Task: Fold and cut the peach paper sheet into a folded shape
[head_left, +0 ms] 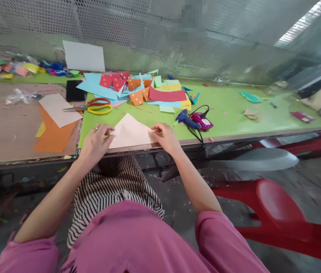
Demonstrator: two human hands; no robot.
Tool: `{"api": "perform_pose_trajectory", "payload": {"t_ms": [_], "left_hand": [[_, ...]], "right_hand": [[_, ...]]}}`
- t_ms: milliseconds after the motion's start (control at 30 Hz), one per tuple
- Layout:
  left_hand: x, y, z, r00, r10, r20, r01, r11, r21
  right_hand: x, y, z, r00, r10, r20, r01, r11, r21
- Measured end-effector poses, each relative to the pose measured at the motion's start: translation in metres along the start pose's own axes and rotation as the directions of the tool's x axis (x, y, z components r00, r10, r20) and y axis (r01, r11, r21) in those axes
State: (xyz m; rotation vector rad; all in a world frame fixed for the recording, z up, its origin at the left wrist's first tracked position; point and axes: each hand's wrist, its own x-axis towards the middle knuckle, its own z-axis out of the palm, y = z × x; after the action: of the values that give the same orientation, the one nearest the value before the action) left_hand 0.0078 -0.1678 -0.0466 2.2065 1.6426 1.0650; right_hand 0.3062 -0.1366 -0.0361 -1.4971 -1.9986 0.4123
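A sheet of pale pink paper (130, 133) lies at the table's front edge, its top corner pointing away from me. My left hand (98, 140) pinches its left side between thumb and fingers. At the opposite corner, my right hand (163, 136) has its fingers closed on the paper's edge. Scissors (98, 107) with red and yellow handles rest beyond my left hand, blades partly open. To the right of my right hand sit a blue glue gun (187, 119) and a magenta box (203, 122) with a black cord.
Cut paper in blue, red, orange and yellow is piled behind the pink sheet, including a red strip (167, 94). Orange paper (56, 132) and a dark phone-like slab (75, 90) lie left. A white card (84, 57) leans on the mesh; a red chair (280, 204) stands right.
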Motion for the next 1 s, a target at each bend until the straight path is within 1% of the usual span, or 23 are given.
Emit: {"api": "perform_pose_trajectory", "payload": {"t_ms": [67,100,133,200,267,333,367,400,467,533,567,633,667,733,833,900,967,1000], "left_hand": [[-0.003,0.000,-0.003,0.993,0.068,-0.097,-0.067,0.998,0.007],[-0.005,0.001,-0.005,0.982,0.118,-0.150,-0.115,0.993,0.029],[-0.008,0.002,-0.007,0.964,0.173,-0.204,-0.164,0.985,0.060],[-0.017,0.006,-0.011,0.913,0.291,-0.287,-0.262,0.956,0.133],[-0.028,0.012,-0.014,0.859,0.412,-0.303,-0.370,0.910,0.188],[-0.039,0.017,-0.016,0.815,0.510,-0.274,-0.468,0.859,0.207],[-0.043,0.018,-0.016,0.806,0.536,-0.251,-0.496,0.843,0.207],[-0.046,0.018,-0.016,0.808,0.543,-0.227,-0.504,0.838,0.207],[-0.048,0.015,-0.016,0.838,0.522,-0.160,-0.490,0.848,0.203],[-0.047,0.008,-0.015,0.875,0.481,-0.048,-0.465,0.865,0.191],[-0.047,0.004,-0.014,0.886,0.464,0.003,-0.457,0.870,0.184],[-0.046,-0.004,-0.013,0.892,0.444,0.085,-0.452,0.875,0.172],[-0.046,-0.007,-0.013,0.889,0.444,0.113,-0.458,0.873,0.168],[-0.048,-0.010,-0.015,0.870,0.468,0.153,-0.489,0.857,0.160],[-0.052,-0.008,-0.019,0.822,0.528,0.213,-0.561,0.815,0.144],[-0.054,-0.003,-0.020,0.791,0.565,0.235,-0.602,0.786,0.138],[-0.054,0.001,-0.019,0.771,0.604,0.205,-0.635,0.755,0.164],[-0.053,0.003,-0.017,0.761,0.625,0.172,-0.648,0.738,0.189]], "right_hand": [[0.001,0.000,-0.002,0.997,-0.045,-0.061,0.051,0.994,0.100],[0.001,-0.001,-0.003,0.991,-0.079,-0.108,0.093,0.988,0.124],[0.001,-0.001,-0.005,0.980,-0.116,-0.162,0.138,0.982,0.131],[0.001,-0.002,-0.010,0.951,-0.178,-0.253,0.215,0.968,0.130],[0.001,0.000,-0.014,0.935,-0.218,-0.280,0.270,0.949,0.164],[0.000,0.002,-0.017,0.935,-0.233,-0.267,0.297,0.927,0.231],[0.000,0.004,-0.017,0.940,-0.233,-0.251,0.298,0.918,0.263],[0.000,0.005,-0.017,0.946,-0.226,-0.233,0.290,0.912,0.290],[0.001,0.007,-0.017,0.961,-0.200,-0.194,0.255,0.910,0.326],[0.005,0.009,-0.015,0.971,-0.172,-0.166,0.219,0.917,0.334],[0.007,0.010,-0.014,0.973,-0.160,-0.165,0.207,0.922,0.328],[0.012,0.014,-0.011,0.976,-0.141,-0.165,0.188,0.928,0.321],[0.014,0.015,-0.010,0.979,-0.131,-0.154,0.178,0.923,0.342],[0.018,0.018,-0.008,0.991,-0.104,-0.087,0.132,0.880,0.457],[0.023,0.019,-0.005,0.996,-0.057,0.067,-0.001,0.754,0.657],[0.026,0.017,-0.004,0.990,-0.036,0.137,-0.072,0.704,0.706],[0.029,0.015,-0.002,0.984,-0.028,0.177,-0.107,0.698,0.708],[0.031,0.015,-0.001,0.981,-0.031,0.191,-0.112,0.713,0.693]]}}
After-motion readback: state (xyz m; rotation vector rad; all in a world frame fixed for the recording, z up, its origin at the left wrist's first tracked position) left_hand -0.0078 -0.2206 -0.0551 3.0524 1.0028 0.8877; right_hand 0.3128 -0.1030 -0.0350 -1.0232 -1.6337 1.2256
